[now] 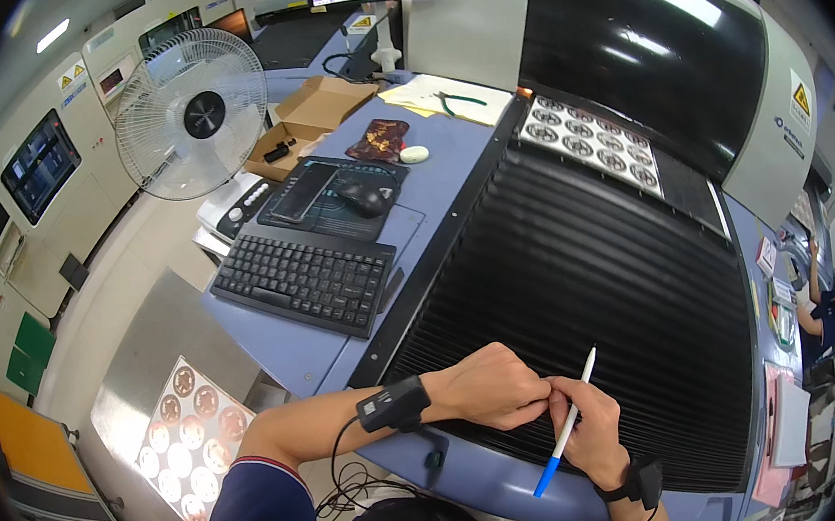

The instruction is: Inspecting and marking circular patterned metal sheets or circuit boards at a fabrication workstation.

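Note:
My right hand (593,430) is closed around a slim white pen (574,407) with a blue lower end. The pen slants, its narrow tip pointing up and away from me. My left hand (490,387) is curled, and its fingertips meet those of my right hand; whatever may be between them is hidden. Both hands are over the near edge of a black ribbed conveyor bed (590,274). At the bed's far end, a white panel of round dark circuit boards (592,138) lies under the machine's dark cover.
Left of the bed are a black keyboard (304,279), a mouse (364,195), a phone (304,191) and an open cardboard box (318,109). Green-handled pliers (458,102) lie behind. A fan (190,115) stands left, and another panel of round boards (191,438) lower left. A person (829,306) is at far right.

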Demonstrator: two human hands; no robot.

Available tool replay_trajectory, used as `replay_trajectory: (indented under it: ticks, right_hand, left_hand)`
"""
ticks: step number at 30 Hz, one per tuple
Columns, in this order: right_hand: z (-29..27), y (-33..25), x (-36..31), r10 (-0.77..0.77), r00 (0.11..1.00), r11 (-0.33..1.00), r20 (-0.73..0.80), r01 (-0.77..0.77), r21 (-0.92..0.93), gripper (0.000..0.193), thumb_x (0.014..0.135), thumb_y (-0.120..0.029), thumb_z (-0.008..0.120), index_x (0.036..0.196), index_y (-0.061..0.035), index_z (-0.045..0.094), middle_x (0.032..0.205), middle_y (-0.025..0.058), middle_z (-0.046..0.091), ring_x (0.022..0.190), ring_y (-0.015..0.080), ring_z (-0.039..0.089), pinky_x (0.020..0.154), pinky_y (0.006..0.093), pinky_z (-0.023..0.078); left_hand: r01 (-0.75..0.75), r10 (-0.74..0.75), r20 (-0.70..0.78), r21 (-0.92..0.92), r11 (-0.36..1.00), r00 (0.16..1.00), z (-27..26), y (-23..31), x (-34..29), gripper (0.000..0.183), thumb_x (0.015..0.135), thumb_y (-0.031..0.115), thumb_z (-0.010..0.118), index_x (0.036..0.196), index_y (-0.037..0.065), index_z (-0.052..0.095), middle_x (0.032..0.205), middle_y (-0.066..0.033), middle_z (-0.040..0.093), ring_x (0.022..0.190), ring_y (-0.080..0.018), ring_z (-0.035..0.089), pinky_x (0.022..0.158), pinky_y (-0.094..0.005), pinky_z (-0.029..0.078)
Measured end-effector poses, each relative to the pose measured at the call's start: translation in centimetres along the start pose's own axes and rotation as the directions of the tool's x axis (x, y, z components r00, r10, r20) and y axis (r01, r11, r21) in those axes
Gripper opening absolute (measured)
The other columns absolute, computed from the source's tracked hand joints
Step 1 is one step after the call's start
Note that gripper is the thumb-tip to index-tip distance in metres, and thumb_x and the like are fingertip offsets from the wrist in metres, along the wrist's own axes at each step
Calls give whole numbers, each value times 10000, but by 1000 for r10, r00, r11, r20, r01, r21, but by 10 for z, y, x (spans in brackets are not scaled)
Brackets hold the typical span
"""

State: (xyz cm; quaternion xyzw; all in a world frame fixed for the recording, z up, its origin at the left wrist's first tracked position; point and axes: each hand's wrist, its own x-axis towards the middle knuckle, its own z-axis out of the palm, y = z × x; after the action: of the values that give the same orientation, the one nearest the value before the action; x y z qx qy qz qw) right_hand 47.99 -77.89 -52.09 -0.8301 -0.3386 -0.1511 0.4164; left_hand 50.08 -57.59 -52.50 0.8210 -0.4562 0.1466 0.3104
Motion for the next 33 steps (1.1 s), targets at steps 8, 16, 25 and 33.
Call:
replay_trajectory:
  ticks: [8,16,25,33]
  right_hand:
    - [0,5,0,-85,996,996,-1,85,3,146,838,64,667,971,3,664,703,131,646,568,258,631,507,336,474]
    - [-3,1,2,-27,999,999,29,27,-32,142,829,70,649,947,-2,682,730,132,672,591,251,652,536,316,489]
    - [0,8,-3,-29,999,999,31,30,-31,164,839,60,651,982,-22,661,666,120,627,556,268,625,505,350,469]
    - [-3,5,-2,-16,999,999,50,17,-36,162,846,52,648,991,-20,666,673,131,626,559,276,627,513,351,476]
  left_hand:
    - [17,-16,24,-38,999,1000,8,6,-3,211,821,163,660,655,37,631,604,-98,637,531,-300,629,487,-383,483]
    - [9,-12,-40,-62,998,999,11,2,-3,201,804,165,668,658,31,638,598,-113,630,536,-313,628,482,-393,478]
    - [132,-123,58,-190,973,991,14,0,-3,184,803,162,684,675,38,641,605,-115,620,519,-325,591,470,-395,442]
    - [109,-110,4,-157,981,994,21,4,-5,208,813,204,656,696,32,647,603,-139,637,552,-343,629,511,-430,491]
